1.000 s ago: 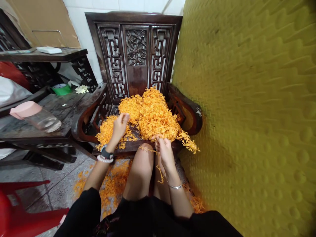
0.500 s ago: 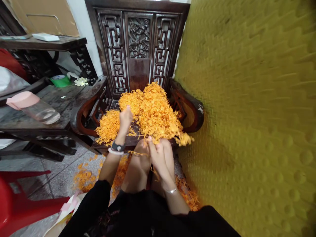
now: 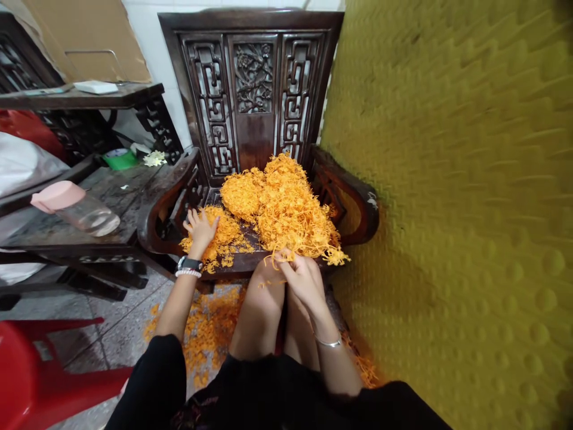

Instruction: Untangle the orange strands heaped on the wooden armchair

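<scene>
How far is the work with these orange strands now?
Done so far: loose orange strands lie on the grey tiled floor. In hand: the right hand pinches a few strands at the large orange heap; the left hand lies open on a smaller orange heap. Left: most of both heaps, on the dark carved wooden chair.

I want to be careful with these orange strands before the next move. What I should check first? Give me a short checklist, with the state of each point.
1. Right hand pinches strands at the edge of the main orange heap: ok.
2. Left hand lies open on the smaller pile: ok.
3. Heap sits between the arms of the carved wooden chair: ok.
4. Tiled floor without strands: not ok, loose strands lie there.
5. Strands dry, not damp: cannot tell.
</scene>
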Action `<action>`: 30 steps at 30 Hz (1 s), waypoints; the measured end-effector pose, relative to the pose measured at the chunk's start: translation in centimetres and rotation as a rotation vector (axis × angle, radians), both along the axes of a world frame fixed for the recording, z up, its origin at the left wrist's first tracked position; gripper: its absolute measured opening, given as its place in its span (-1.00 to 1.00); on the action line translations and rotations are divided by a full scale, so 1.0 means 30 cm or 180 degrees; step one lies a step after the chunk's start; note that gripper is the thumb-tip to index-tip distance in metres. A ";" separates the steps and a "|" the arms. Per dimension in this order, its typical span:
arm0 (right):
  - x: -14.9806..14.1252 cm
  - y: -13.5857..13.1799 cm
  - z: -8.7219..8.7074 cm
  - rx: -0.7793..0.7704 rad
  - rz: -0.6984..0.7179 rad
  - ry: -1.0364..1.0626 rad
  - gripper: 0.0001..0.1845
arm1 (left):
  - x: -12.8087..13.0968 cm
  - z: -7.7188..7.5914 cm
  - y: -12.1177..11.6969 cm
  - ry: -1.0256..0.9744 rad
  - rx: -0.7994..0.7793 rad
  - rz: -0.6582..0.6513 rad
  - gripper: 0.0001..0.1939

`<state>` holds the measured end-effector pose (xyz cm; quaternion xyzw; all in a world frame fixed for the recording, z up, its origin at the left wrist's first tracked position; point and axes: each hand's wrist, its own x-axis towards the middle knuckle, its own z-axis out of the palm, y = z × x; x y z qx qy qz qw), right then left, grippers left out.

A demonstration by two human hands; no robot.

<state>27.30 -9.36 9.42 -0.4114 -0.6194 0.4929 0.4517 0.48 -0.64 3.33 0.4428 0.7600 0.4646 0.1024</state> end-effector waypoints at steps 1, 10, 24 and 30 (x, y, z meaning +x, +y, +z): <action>-0.003 0.003 -0.007 0.0040 -0.0040 -0.0008 -0.80 | 0.026 0.026 -0.014 0.0067 0.0080 -0.0202 -0.67; 0.013 0.001 -0.013 0.0245 -0.0424 -0.0514 -0.74 | 0.369 0.268 -0.280 -0.0233 0.0990 -0.2657 -0.79; -0.113 -0.102 -0.144 -0.1751 -0.0430 0.2686 -0.77 | 0.512 0.126 -0.273 -0.3862 0.1806 -0.0365 -0.81; -0.065 -0.086 -0.164 -0.1694 0.0122 0.2649 -0.79 | 0.450 0.134 -0.263 -0.4262 0.1754 -0.0237 -0.86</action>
